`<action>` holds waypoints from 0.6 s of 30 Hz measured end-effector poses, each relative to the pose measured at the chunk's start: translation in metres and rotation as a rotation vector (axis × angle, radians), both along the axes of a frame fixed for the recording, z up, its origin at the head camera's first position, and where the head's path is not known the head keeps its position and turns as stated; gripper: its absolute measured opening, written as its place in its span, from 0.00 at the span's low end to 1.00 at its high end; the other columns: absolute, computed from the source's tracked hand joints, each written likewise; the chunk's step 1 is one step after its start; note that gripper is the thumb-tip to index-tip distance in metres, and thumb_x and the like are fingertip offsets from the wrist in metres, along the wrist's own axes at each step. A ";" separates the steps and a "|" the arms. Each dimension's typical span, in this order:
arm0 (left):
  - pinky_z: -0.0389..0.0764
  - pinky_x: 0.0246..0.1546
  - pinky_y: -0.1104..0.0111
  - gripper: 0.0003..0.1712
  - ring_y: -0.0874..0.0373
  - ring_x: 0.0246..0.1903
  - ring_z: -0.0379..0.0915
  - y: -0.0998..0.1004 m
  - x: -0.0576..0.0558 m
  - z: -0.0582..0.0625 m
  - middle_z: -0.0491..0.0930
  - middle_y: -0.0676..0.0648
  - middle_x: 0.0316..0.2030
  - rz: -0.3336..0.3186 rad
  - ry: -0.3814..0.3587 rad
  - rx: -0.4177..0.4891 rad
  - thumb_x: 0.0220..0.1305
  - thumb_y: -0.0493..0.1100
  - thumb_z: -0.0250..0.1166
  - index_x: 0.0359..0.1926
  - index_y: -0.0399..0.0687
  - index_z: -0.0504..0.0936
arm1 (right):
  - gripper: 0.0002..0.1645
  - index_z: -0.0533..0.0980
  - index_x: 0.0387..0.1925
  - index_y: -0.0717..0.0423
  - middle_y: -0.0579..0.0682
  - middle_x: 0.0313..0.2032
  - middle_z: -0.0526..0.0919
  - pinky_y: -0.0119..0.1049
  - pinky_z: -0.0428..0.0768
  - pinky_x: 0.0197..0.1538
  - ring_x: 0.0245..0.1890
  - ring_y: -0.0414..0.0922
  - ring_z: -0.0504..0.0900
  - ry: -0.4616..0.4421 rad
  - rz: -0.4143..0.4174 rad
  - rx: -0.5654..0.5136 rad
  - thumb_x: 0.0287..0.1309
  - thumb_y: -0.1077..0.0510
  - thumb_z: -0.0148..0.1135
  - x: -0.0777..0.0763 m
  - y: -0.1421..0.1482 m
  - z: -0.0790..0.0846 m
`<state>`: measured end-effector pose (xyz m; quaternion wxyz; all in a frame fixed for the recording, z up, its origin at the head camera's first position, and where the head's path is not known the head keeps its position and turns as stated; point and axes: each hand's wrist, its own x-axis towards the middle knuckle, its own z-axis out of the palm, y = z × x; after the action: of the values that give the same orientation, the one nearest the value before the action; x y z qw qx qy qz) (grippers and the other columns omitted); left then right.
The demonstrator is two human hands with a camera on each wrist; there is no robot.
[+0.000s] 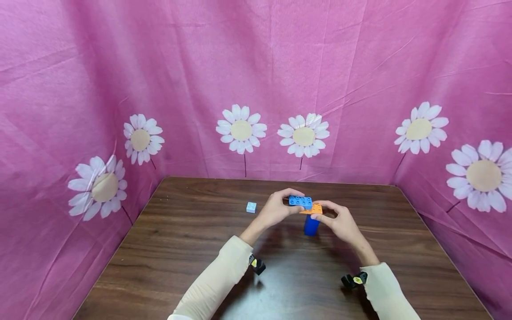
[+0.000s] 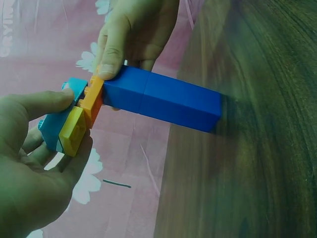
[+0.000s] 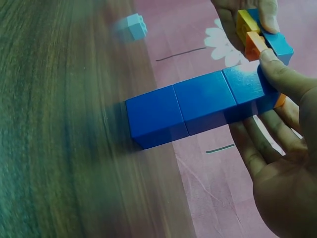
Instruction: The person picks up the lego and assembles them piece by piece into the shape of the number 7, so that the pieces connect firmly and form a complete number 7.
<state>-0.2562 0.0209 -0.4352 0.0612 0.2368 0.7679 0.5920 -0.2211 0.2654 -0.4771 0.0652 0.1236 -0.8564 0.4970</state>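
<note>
A tower of dark blue blocks [image 3: 203, 104] stands upright on the table, capped by an orange brick [image 1: 317, 208]. My right hand [image 1: 341, 223] grips the tower near its top, thumb on the near side and fingers behind. Between thumb and fingers, my left hand [image 1: 276, 209] pinches a lighter blue studded brick [image 1: 300, 201]. A yellow brick [image 2: 73, 132] is attached under that blue brick, seen in both wrist views. The blue brick sits right at the studs of the orange one, overlapping its left part in the head view.
A small pale blue brick [image 1: 251, 207] lies on the brown wooden table [image 1: 192, 240], left of my left hand. Pink cloth with printed daisies [image 1: 241, 130] hangs behind the table and along both sides. Each wrist wears a small black camera [image 1: 259, 266].
</note>
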 end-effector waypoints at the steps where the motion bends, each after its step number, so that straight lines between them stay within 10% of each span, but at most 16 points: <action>1: 0.84 0.41 0.73 0.20 0.56 0.41 0.81 0.000 0.000 -0.001 0.87 0.47 0.50 0.002 -0.002 -0.004 0.65 0.40 0.76 0.58 0.50 0.88 | 0.23 0.83 0.63 0.52 0.56 0.54 0.89 0.28 0.85 0.48 0.49 0.43 0.86 0.003 0.003 0.001 0.69 0.52 0.72 0.000 0.000 0.000; 18: 0.80 0.38 0.70 0.15 0.59 0.39 0.77 0.010 -0.002 0.001 0.84 0.50 0.47 0.018 -0.076 -0.005 0.72 0.55 0.70 0.50 0.54 0.85 | 0.23 0.82 0.64 0.52 0.56 0.56 0.88 0.29 0.85 0.47 0.48 0.41 0.85 0.010 0.012 0.012 0.70 0.54 0.72 -0.002 0.002 -0.002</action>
<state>-0.2580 0.0314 -0.4346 0.0854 0.2070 0.7686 0.5992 -0.2228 0.2674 -0.4787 0.0658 0.1319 -0.8584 0.4914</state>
